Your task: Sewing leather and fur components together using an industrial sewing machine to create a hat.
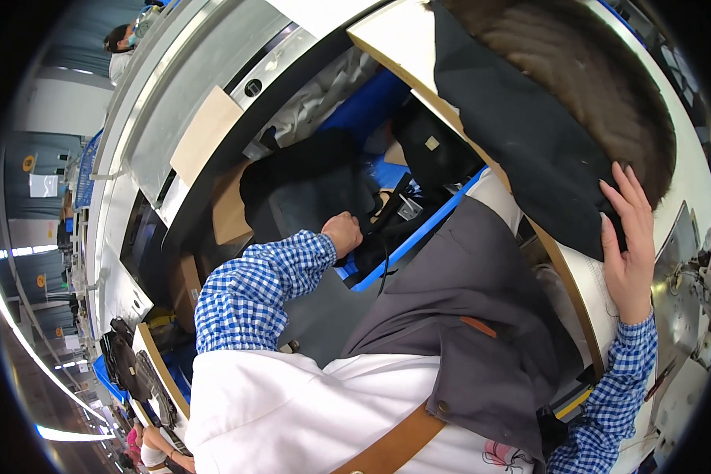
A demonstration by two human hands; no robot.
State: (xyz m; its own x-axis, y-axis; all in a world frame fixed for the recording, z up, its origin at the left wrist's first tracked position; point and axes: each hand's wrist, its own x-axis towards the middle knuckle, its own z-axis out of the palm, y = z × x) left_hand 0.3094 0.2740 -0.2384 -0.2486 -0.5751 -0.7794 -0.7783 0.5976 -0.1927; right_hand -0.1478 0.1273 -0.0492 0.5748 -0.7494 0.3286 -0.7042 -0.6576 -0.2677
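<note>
My left hand (344, 234) is closed low in the opening below the worktop, beside a dark cloth piece (312, 186); whatever its fingers hold is hidden. Up on the white worktop (395, 35), my right hand (632, 245) lies with its fingers stretched over the near end of a black fabric piece (521, 118). Its thumb touches the black edge, while the fingertips reach the brown fur (592, 71) alongside. A blue-rimmed bin (423, 241) with dark pieces and small metal parts in it stands just right of my left hand.
Grey cloth (482, 276) drapes over my lap next to the bin. Cardboard (231, 207) stands at the left of the opening. A metal machine plate (679, 268) lies beyond my right hand. At the far left are other people (121, 51) and workstations.
</note>
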